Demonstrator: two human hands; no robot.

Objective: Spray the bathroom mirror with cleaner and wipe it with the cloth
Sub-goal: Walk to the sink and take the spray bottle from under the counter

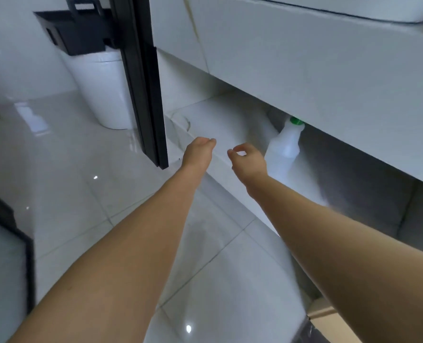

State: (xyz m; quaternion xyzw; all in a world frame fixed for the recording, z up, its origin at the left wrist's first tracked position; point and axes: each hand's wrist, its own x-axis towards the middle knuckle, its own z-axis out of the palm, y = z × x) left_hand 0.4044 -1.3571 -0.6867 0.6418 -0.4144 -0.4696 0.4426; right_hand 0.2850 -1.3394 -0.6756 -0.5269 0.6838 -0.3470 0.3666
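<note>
bottle (pixel 283 144) under vanity, just right of right hand (pixel 248 159) | left hand (pixel 198 151) | both loose, empty

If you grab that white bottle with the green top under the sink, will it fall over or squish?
The white bottle stands tall and narrow on the ledge, so a sideways bump from the right hand would probably tip it. It looks like thin cloudy plastic, so it may give a little when squeezed. How full or heavy it is cannot be told.
</note>
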